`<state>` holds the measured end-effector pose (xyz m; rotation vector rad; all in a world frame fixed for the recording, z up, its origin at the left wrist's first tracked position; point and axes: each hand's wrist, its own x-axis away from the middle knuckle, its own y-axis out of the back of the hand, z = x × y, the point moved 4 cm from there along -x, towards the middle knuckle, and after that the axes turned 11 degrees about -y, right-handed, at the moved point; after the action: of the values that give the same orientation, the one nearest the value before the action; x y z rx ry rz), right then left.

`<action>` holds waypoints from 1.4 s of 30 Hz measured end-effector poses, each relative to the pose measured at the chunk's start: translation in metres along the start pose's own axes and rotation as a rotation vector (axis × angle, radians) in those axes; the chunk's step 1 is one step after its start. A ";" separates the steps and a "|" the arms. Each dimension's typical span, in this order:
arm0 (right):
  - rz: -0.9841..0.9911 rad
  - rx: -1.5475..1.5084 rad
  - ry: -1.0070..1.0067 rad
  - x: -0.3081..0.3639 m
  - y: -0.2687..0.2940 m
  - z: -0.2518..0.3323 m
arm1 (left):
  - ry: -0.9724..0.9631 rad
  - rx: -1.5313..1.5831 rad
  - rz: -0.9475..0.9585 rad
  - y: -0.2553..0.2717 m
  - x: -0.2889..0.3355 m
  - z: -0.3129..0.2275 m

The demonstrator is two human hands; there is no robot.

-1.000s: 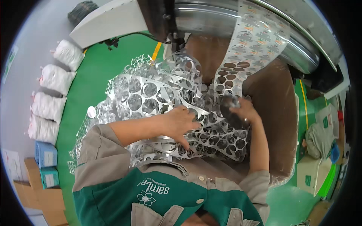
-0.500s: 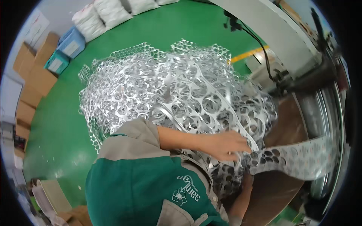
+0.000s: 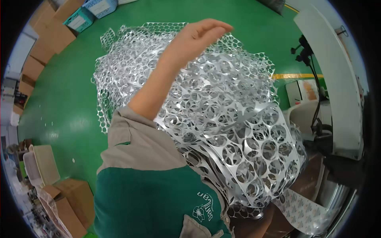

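A big heap of shiny silver scrap sheets (image 3: pixel 206 99), punched full of round holes, fills the middle of the view. Above its far part my left hand (image 3: pixel 198 37) is raised with the arm stretched out; the fingers extend loosely and nothing shows in them. Nearer to me, a folded bundle of hole-punched sheet (image 3: pixel 264 152) bulges at the right side of the heap. A pale strip with small printed marks (image 3: pixel 303 210) curves from below this bundle to the machine. My right hand is out of sight, low behind the bundle and my chest.
At the right stands a machine with a light arm (image 3: pixel 329 79) and a shiny roller (image 3: pixel 335 198). Cardboard boxes (image 3: pixel 51 31) and a teal crate (image 3: pixel 79 20) line the far left. A cream tub (image 3: pixel 45 164) and an opened carton (image 3: pixel 71 202) sit near left on the green floor (image 3: pixel 63 103).
My left hand has let go of the sheet by the strip and swung up and away over the heap. The punched bundle now lies folded at the right. My right hand has left view.
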<state>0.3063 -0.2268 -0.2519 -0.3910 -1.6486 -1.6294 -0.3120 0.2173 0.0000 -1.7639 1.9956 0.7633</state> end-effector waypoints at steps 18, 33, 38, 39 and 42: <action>0.027 0.111 -0.082 0.021 -0.021 0.012 | 1.009 -0.994 -0.112 0.179 0.261 0.299; 0.083 0.102 0.072 0.114 0.067 0.060 | 0.038 0.291 0.163 -0.112 0.015 -0.046; -0.147 -0.969 0.794 0.184 0.169 0.016 | -0.086 0.645 1.023 -0.298 0.051 -0.181; -0.159 -1.318 0.950 0.192 0.169 0.016 | -0.134 0.643 1.130 -0.325 0.063 -0.193; 0.257 -1.555 1.603 0.142 0.175 -0.028 | -0.683 0.582 1.238 -0.393 0.104 -0.210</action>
<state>0.3425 -0.2713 -0.0317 0.0893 0.9055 -1.7472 0.0765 -0.0209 0.0427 0.1991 2.2521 0.7864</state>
